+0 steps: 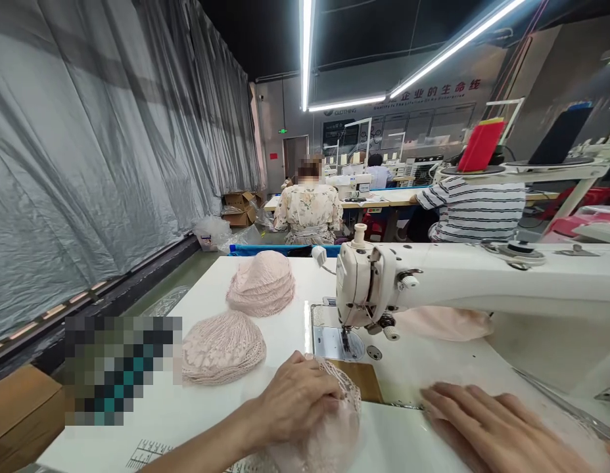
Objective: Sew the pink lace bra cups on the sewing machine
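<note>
White table point(285, 335), silver curtain point(112, 144) alongside; cardboard box point(23, 410) at left, contents hidden. Your left hand point(302, 397) grips pink lace point(342, 424); right hand point(487, 420) spread loose (blurred).

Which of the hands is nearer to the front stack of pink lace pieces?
Left. The left hand, holding a lace piece, is just right of the front stack; the right hand is much farther right, beyond that piece.

- Left hand point(302, 397) grasps a pale pink lace piece point(337, 430).
- Right hand point(487, 420), blurred, is palm-down, right of that grip.
- White sewing machine point(369, 286) stands beyond the grip, rightward.
- Near lace stack point(225, 348) sits left of the grip and beyond; far lace stack point(262, 282) lies farther off.
</note>
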`<state>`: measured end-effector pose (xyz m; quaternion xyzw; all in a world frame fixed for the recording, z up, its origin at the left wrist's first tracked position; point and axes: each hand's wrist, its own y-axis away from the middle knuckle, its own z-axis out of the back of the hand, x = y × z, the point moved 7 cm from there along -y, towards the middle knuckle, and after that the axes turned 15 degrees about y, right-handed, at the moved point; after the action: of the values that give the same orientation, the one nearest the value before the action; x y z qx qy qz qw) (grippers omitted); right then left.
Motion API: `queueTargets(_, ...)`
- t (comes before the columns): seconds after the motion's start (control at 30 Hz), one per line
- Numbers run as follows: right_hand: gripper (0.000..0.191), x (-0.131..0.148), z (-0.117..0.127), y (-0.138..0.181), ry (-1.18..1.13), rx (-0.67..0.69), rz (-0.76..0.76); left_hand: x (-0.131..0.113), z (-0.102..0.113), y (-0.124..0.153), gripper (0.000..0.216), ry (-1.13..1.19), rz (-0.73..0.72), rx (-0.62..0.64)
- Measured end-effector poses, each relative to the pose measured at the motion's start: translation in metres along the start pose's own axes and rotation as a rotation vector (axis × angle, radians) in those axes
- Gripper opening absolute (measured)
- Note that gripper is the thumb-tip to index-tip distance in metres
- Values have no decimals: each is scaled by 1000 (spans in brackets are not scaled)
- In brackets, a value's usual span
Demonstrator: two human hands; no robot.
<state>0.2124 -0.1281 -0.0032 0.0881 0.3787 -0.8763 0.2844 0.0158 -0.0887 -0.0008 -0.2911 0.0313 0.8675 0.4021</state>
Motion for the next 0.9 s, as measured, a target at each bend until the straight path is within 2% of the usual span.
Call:
queueTargets(0.03,35,8,1,-12,-14,-2,21,0,1,-1,8,12,-1,12)
queueTargets(0.1,43,29,-4,-38,-150,107,81,-1,2,-1,6,26,-2,28)
queueTargets(0.2,42,53,-11,-64,-383,245,123,1,3,2,6,46,6,20)
queueTargets(0.33,36,56,-18,-61,-515,285,145,8,1,5,11,89,21,9)
queueTargets(0.53,21,50,-13,-40,-468,136,120,13,3,-4,10,112,167,23)
queueTargets(0.7,25,59,-13,-40,-420,-10,82,16,7,-23,18,100,275,37)
queueTargets(0.8,20,60,-25,-39,-434,68,63,18,3,-33,16,80,286,58)
queueTargets(0.9,17,54,-29,-37,-429,73,-4,22,-4,-39,14,68,297,87)
